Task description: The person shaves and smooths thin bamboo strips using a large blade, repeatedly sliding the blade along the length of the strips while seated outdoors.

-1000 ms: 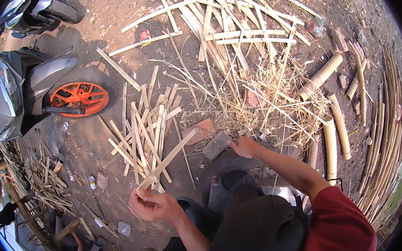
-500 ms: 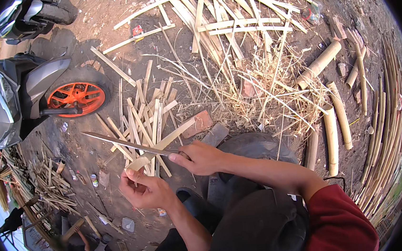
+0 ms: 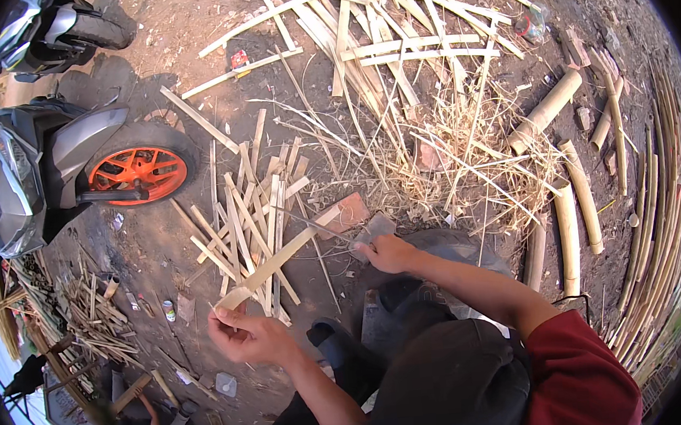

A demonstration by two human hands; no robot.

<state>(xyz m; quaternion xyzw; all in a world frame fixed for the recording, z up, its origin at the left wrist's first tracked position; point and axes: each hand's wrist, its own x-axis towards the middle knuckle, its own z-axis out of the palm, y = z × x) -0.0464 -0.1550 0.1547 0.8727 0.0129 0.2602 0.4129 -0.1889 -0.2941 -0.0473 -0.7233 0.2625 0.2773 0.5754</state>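
Note:
My left hand (image 3: 247, 334) is closed on the near end of a pale, flat bamboo strip (image 3: 283, 255). The strip slants away to the right, and its far end lies over a reddish brick (image 3: 349, 215). In my right hand (image 3: 389, 254) is a long knife (image 3: 336, 235), gripped by its handle, which the fingers hide. The blade shows thin, nearly edge-on, and points to the far left across the strip. I cannot tell whether blade and strip touch. A grey block (image 3: 376, 227) sits beside my right hand.
Split bamboo pieces (image 3: 263, 207) lie heaped just beyond the strip. Farther off are long slats (image 3: 415, 44) and curly shavings (image 3: 465, 153). Cut bamboo tubes (image 3: 568, 237) and long poles (image 3: 656, 209) lie at right. A motorbike with an orange wheel (image 3: 139, 173) stands at left; another person's arm (image 3: 149, 411) shows lower left.
My right hand has moved right with the knife, away from my left hand; the blade now looks thinner. My left hand still holds the strip, nearly in place. The whole view has shifted slightly.

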